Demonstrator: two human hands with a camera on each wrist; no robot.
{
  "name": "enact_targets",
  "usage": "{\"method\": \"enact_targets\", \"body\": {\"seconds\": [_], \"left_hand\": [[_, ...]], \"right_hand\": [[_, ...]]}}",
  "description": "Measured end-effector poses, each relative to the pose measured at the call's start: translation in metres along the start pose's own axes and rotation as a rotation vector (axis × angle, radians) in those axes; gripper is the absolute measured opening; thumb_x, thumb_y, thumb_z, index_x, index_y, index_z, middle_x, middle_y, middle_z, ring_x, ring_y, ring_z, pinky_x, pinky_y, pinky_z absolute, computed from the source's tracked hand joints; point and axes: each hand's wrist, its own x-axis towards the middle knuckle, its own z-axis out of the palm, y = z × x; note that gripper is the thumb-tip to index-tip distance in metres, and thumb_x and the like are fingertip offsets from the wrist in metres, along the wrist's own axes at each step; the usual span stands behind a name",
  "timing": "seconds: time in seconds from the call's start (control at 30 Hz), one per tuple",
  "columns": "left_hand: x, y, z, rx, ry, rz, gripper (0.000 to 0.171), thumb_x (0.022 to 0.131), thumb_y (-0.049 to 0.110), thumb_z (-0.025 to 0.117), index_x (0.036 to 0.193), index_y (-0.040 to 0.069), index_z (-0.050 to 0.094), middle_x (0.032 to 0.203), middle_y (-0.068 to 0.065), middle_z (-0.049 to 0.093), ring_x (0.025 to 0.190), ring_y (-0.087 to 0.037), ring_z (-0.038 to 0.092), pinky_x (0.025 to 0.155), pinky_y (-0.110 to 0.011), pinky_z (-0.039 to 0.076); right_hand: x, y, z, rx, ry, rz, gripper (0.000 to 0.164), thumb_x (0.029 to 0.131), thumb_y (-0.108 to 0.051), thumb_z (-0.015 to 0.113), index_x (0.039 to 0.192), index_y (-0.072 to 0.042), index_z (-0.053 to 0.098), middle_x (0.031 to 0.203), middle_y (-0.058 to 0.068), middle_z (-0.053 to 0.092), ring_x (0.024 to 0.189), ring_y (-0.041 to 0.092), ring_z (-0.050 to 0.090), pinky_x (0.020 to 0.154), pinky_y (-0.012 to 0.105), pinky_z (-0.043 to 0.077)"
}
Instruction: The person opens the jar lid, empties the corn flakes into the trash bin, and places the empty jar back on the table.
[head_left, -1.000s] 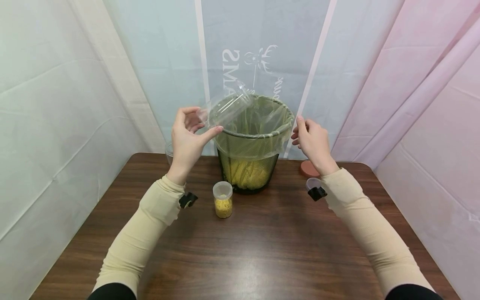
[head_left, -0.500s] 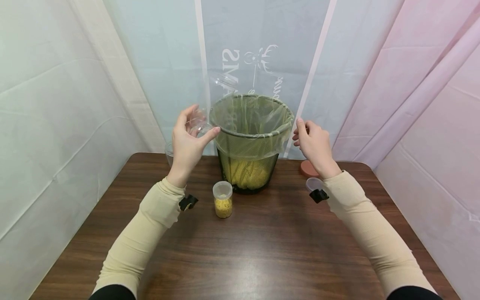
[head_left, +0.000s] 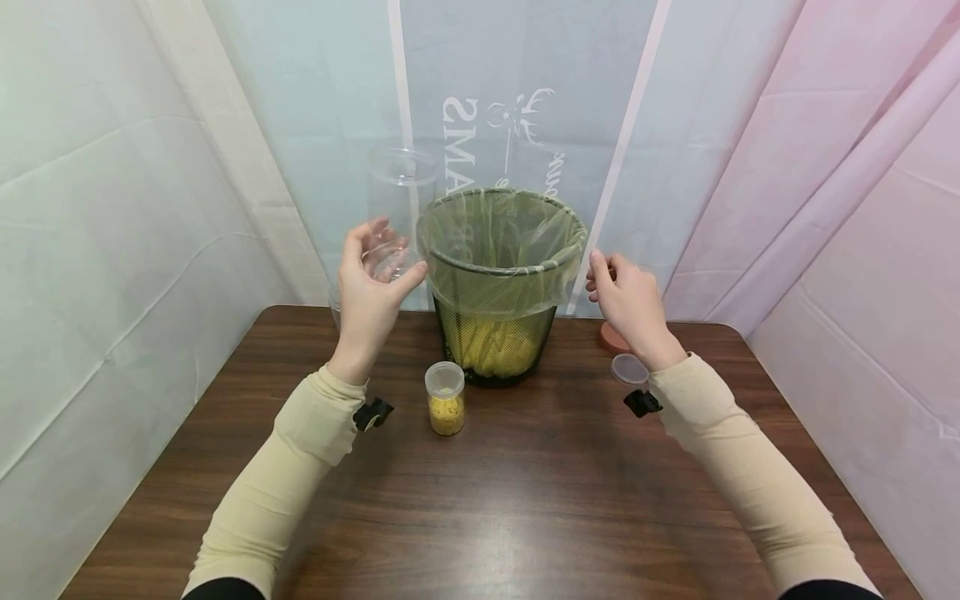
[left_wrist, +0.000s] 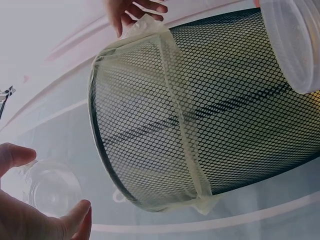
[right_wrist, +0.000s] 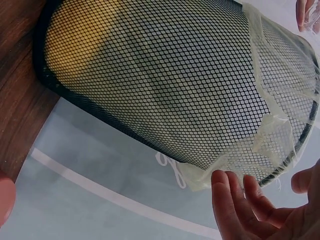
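My left hand (head_left: 375,292) grips a tall clear plastic jar (head_left: 402,187) near its base. The jar stands upright in the air just left of the mesh bin (head_left: 450,321), and nothing shows inside it. In the left wrist view its round base (left_wrist: 54,189) sits between thumb and fingers. My right hand (head_left: 626,296) hovers beside the bin's right rim, holding nothing, its fingers loosely bent near the overhanging pale-yellow bag (right_wrist: 272,132). A smaller clear jar (head_left: 446,408), partly filled with yellow bits, stands lidless in front of the bin.
Behind my right wrist lie a reddish-brown lid (head_left: 613,337) and a clear round lid (head_left: 628,368). Another clear container (head_left: 334,310) is mostly hidden behind my left hand. Yellow material shows low inside the bin. Fabric walls surround the brown wooden table (head_left: 495,500).
The tall jar has swung from leaning over the bin's opening to upright on its left, as my left hand drew slightly back. My right hand has lowered a little.
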Motion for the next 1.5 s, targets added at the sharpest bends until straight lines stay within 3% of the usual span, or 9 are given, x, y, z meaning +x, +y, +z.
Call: {"method": "enact_targets", "body": {"seconds": [0.23, 0.47, 0.67, 1.03, 1.23, 1.33, 1.5], "left_hand": [[-0.003, -0.005, -0.003, 0.009, -0.002, 0.003, 0.061, 0.076, -0.007, 0.07, 0.13, 0.004, 0.044, 0.121, -0.01, 0.048, 0.119, -0.03, 0.053, 0.101, -0.028, 0.045], [-0.007, -0.012, -0.005, -0.008, -0.008, -0.001, 0.061, 0.076, -0.009, 0.069, 0.13, 0.004, 0.044, 0.123, -0.01, 0.048, 0.118, -0.024, 0.054, 0.102, -0.029, 0.044], [-0.011, -0.014, -0.008, -0.004, 0.005, -0.001, 0.06, 0.075, -0.007, 0.071, 0.128, 0.007, 0.047, 0.121, -0.008, 0.054, 0.117, -0.022, 0.056, 0.102, -0.029, 0.043], [-0.015, -0.019, -0.015, 0.083, 0.023, -0.015, 0.058, 0.076, 0.003, 0.075, 0.127, 0.008, 0.049, 0.124, -0.011, 0.059, 0.111, -0.016, 0.055, 0.098, -0.038, 0.044], [-0.018, -0.024, -0.019, 0.071, 0.013, -0.016, 0.065, 0.077, -0.001, 0.073, 0.133, 0.01, 0.044, 0.124, -0.009, 0.058, 0.112, -0.016, 0.055, 0.099, -0.039, 0.043], [-0.02, -0.025, -0.021, 0.059, 0.018, -0.025, 0.066, 0.076, -0.003, 0.073, 0.133, 0.011, 0.042, 0.125, -0.009, 0.057, 0.114, -0.018, 0.054, 0.1, -0.042, 0.042], [-0.023, -0.028, -0.024, 0.065, 0.021, -0.032, 0.063, 0.076, -0.004, 0.072, 0.129, 0.01, 0.042, 0.126, -0.009, 0.055, 0.115, -0.018, 0.053, 0.101, -0.037, 0.043]], "right_hand": [[-0.006, 0.008, 0.001, 0.005, -0.034, -0.057, 0.063, 0.096, -0.061, 0.026, 0.103, -0.008, 0.06, 0.098, 0.014, 0.068, 0.088, 0.027, 0.067, 0.082, 0.044, 0.048], [-0.011, 0.014, 0.002, -0.029, -0.076, -0.139, 0.052, 0.1, -0.049, 0.03, 0.107, -0.006, 0.058, 0.1, 0.015, 0.066, 0.095, 0.031, 0.062, 0.085, 0.047, 0.045], [-0.017, 0.019, 0.003, -0.044, -0.139, -0.148, 0.053, 0.1, -0.05, 0.031, 0.118, -0.005, 0.054, 0.114, 0.017, 0.062, 0.107, 0.036, 0.057, 0.091, 0.05, 0.043], [-0.022, 0.031, 0.008, -0.019, -0.23, -0.243, 0.052, 0.1, -0.044, 0.038, 0.126, -0.001, 0.05, 0.125, 0.021, 0.054, 0.117, 0.036, 0.051, 0.093, 0.049, 0.047], [-0.026, 0.043, 0.012, -0.089, -0.288, -0.283, 0.057, 0.099, -0.049, 0.038, 0.137, -0.008, 0.043, 0.125, 0.018, 0.048, 0.091, 0.029, 0.054, 0.083, 0.045, 0.045], [-0.028, 0.049, 0.015, -0.11, -0.298, -0.317, 0.058, 0.098, -0.048, 0.04, 0.139, -0.008, 0.041, 0.123, 0.016, 0.048, 0.088, 0.026, 0.049, 0.082, 0.043, 0.041], [-0.032, 0.056, 0.019, -0.134, -0.311, -0.332, 0.06, 0.097, -0.051, 0.041, 0.14, -0.01, 0.04, 0.136, 0.015, 0.044, 0.12, 0.03, 0.045, 0.099, 0.05, 0.037]]}}
